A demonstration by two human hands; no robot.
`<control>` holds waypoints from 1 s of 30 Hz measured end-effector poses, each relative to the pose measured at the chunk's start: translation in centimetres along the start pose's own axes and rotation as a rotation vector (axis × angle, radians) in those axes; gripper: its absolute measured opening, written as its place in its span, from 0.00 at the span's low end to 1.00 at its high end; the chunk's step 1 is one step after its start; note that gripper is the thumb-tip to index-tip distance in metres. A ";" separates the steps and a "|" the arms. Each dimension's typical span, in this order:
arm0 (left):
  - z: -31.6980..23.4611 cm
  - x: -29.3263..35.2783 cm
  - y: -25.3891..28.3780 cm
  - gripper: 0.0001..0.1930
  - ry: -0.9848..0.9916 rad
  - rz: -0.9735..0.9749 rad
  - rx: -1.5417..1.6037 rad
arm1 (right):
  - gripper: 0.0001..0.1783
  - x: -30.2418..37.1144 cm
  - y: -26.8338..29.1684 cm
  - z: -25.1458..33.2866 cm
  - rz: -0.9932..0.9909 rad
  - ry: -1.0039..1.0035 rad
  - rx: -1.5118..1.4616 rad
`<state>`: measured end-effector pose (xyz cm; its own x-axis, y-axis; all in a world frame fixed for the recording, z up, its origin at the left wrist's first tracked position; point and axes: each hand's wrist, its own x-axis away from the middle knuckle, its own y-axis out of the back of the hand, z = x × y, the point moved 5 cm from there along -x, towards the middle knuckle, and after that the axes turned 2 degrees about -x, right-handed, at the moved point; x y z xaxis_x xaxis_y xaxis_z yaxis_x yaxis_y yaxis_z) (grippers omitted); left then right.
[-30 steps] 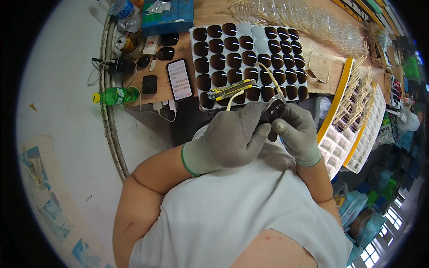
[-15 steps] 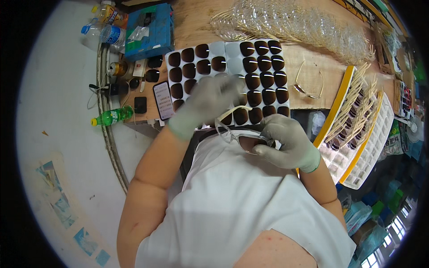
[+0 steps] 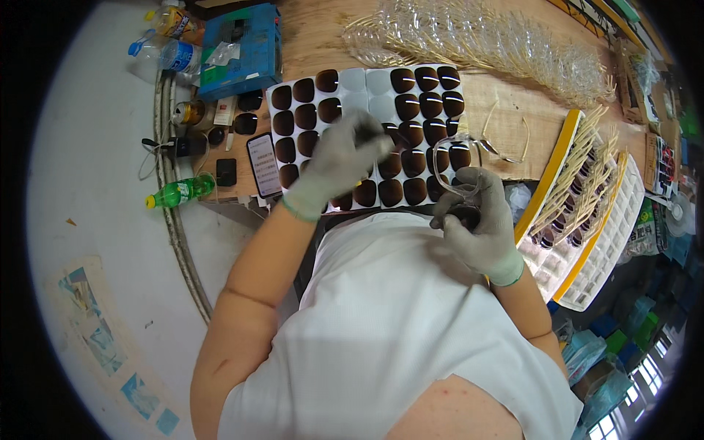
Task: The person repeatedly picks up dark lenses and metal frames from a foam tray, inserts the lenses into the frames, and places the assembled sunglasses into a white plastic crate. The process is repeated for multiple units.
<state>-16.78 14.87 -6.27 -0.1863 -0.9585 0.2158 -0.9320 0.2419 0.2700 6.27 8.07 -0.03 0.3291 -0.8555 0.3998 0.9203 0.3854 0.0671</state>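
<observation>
Right grey-gloved hand (image 3: 482,224) pinches a clear plastic glasses frame (image 3: 443,180), probably for steadiness; left grey-gloved hand's (image 3: 345,152) half-curled, can't tell what it's gripping.

Lettering in view: a phone (image 3: 264,165) on the counter (image 3: 320,35) bore rows of small characters across its lit, pale screen, too fine to be made out singly; a clear bottle (image 3: 180,56) carried pale lettering on a blue label; a bottle with orange contents (image 3: 172,24) bore a label whose print was indistinct; a green bottle (image 3: 180,192) showed a marked label, likewise indistinct; a small white box (image 3: 224,111) bore a red mark, its print too small to read; a green-and-white package (image 3: 647,229) at right displayed large dark characters, partly blurred.
</observation>
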 end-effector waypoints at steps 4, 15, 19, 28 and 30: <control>-1.5 5.8 -2.1 0.16 0.103 0.191 0.656 | 0.28 -0.7 -3.9 1.0 0.000 0.116 0.004; 3.1 -3.5 7.4 0.18 -0.353 -0.242 -0.661 | 0.15 1.7 -8.9 -1.2 -0.061 0.111 -0.153; 7.2 -11.7 9.6 0.23 -0.113 -0.120 -1.119 | 0.16 2.6 -8.4 -0.7 -0.070 0.176 0.009; 5.5 -10.5 10.7 0.22 -0.168 -0.175 -1.159 | 0.14 2.8 -4.8 -2.3 -0.143 0.156 -0.080; 3.4 -7.4 11.4 0.22 -0.350 -0.235 -1.080 | 0.13 2.5 -4.4 -1.9 -0.138 0.144 -0.114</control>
<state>-27.05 24.19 -7.98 -0.2767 -0.9455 -0.1718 -0.2355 -0.1066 0.9660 3.46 3.61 -1.07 0.2173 -0.9411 0.2591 0.9740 0.2263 0.0049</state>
